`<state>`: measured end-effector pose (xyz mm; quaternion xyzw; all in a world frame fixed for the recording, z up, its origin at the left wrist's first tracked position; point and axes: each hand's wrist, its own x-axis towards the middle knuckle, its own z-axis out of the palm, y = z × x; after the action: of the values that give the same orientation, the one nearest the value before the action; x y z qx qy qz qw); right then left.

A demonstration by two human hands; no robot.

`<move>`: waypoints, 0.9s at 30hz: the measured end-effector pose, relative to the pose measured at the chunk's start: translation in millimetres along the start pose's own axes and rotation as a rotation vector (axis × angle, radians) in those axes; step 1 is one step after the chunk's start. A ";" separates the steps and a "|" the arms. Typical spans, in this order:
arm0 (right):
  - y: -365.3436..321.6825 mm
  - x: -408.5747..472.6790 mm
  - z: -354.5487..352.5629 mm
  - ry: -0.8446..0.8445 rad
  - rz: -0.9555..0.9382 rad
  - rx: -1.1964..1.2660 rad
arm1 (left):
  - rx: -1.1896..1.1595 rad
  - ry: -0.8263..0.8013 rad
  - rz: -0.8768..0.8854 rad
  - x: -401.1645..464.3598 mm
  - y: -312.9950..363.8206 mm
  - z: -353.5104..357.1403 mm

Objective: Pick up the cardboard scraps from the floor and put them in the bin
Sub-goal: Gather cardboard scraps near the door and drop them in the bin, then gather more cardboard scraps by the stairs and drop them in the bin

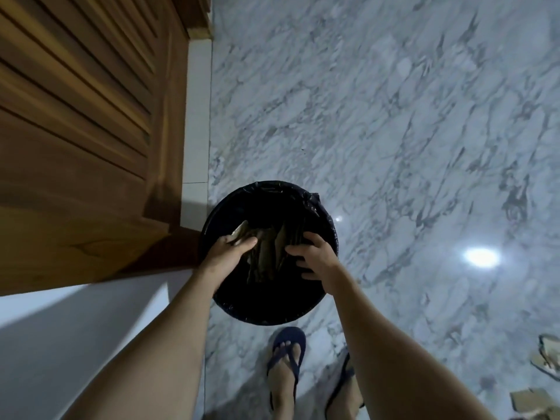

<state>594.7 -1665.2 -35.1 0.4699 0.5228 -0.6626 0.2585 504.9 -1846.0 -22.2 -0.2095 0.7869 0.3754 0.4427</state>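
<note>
A round black bin lined with a dark bag stands on the marble floor just ahead of my feet. Both hands reach into its mouth. My left hand grips a bundle of brown cardboard scraps from the left side. On the right side of the same bundle my right hand presses with curled fingers. The scraps sit upright inside the bin, their lower parts lost in the dark. More cardboard scraps lie on the floor at the bottom right.
A louvred wooden door and a white wall base stand close on the left, touching the bin's side. My feet in dark flip-flops are right below the bin. A pale sandal lies at the right edge. Open marble floor stretches ahead.
</note>
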 end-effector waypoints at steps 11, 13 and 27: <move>36.9 -45.5 -134.3 0.157 -0.087 0.520 | 0.286 -0.160 0.264 -57.3 75.1 178.9; 59.1 -61.2 -180.8 0.217 -0.084 0.609 | 0.408 -0.271 0.305 -73.9 83.6 237.6; 399.7 -232.6 -446.1 0.819 0.158 1.301 | 1.228 -0.856 0.541 -265.5 -29.8 661.9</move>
<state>1184.0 -1410.1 -12.5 0.7708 0.0471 -0.5895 -0.2368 1019.8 -1351.7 -23.3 0.4328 0.6381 0.0171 0.6365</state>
